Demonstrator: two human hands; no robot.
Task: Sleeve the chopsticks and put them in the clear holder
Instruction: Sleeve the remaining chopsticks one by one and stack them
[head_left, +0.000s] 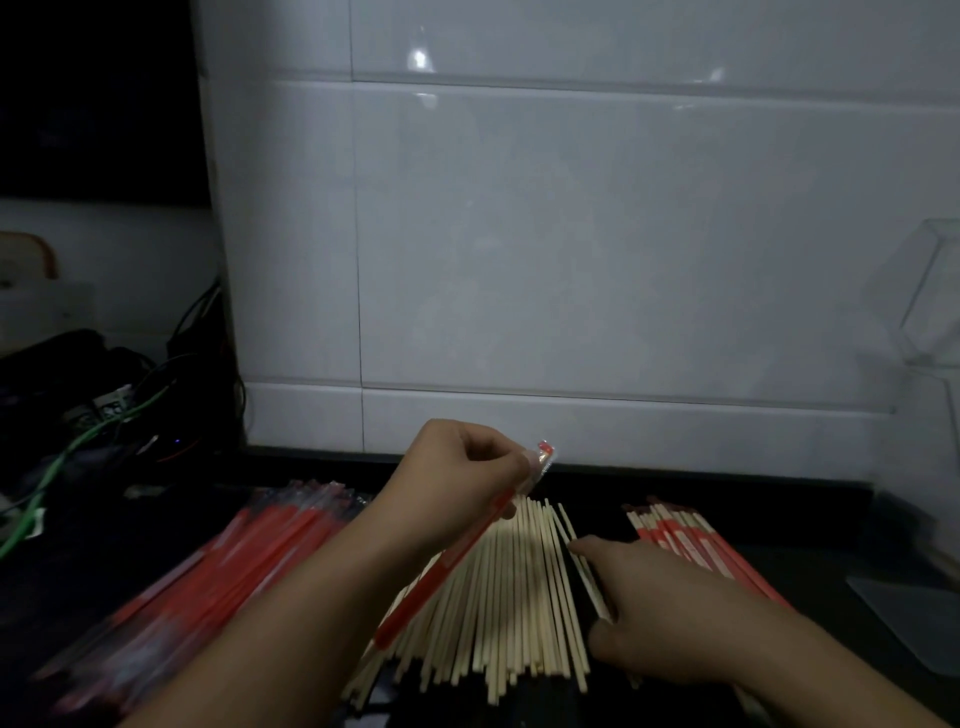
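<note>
A spread of bare wooden chopsticks lies on the dark counter in front of me. My left hand holds one red sleeve by its top end, slanting down over the pile. My right hand rests on the pile's right edge and pinches a pair of chopsticks. Empty red sleeves are stacked at the left. Sleeved chopsticks lie at the right, partly behind my right hand. The clear holder stands at the far right, cut by the frame edge.
A white tiled wall rises right behind the counter. Cables, one of them green, and dark devices crowd the far left. A flat clear sheet lies at the right edge.
</note>
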